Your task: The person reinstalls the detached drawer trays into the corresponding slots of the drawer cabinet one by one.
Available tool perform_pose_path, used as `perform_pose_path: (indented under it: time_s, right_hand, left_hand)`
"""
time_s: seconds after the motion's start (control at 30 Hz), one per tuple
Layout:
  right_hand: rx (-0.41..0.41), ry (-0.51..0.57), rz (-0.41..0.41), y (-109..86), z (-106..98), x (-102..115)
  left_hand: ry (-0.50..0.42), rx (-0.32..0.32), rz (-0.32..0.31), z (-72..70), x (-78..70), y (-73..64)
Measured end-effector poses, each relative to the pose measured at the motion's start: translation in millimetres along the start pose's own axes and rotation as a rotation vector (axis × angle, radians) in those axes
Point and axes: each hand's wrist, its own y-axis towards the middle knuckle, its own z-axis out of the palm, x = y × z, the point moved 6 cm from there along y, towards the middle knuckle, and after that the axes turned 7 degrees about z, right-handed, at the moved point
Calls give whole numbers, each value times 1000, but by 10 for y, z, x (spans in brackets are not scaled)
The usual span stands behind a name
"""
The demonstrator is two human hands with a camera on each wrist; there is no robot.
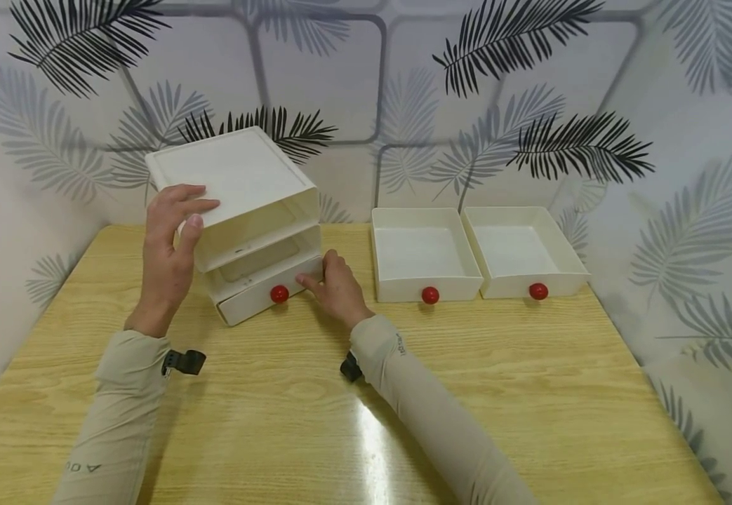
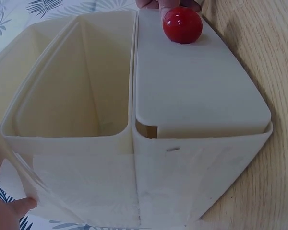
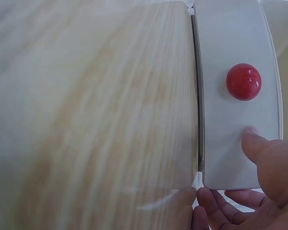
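Observation:
A white drawer cabinet [image 1: 239, 175] stands turned at an angle on the table. Its upper two compartments have no drawers in them. In the lowest compartment sits a drawer [image 1: 245, 301] with a red round knob [image 1: 280, 294]. My left hand [image 1: 170, 245] holds the cabinet's upper left edge, fingers over the top and thumb by the front. At the lower right corner, my right hand [image 1: 340, 287] grips the cabinet, its thumb pressing the drawer front beside the knob [image 3: 244, 82] and its other fingers along the side. In the left wrist view, a small gap shows at the drawer front's [image 2: 197, 86] corner.
Two white drawers, one left [image 1: 429, 245] and one right [image 1: 520, 242], lie side by side at the back right, red knobs facing me. The wooden table [image 1: 264, 421] meets a leaf-patterned backdrop [image 1: 366, 91] behind and at the sides.

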Motion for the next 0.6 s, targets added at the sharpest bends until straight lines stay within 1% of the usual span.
perform_pose_path:
  time_s: [0.27, 0.4, 0.6]
  right_hand:
    - [-6, -53, 25, 0, 12, 20]
    - [-15, -59, 38, 5, 4, 28]
    - [-35, -63, 48, 15, -11, 30]
  left_hand:
    - [1, 10, -4, -12, 4, 6]
    - [-3, 8, -4, -13, 13, 9]
    - [-7, 10, 24, -7, 5, 19]
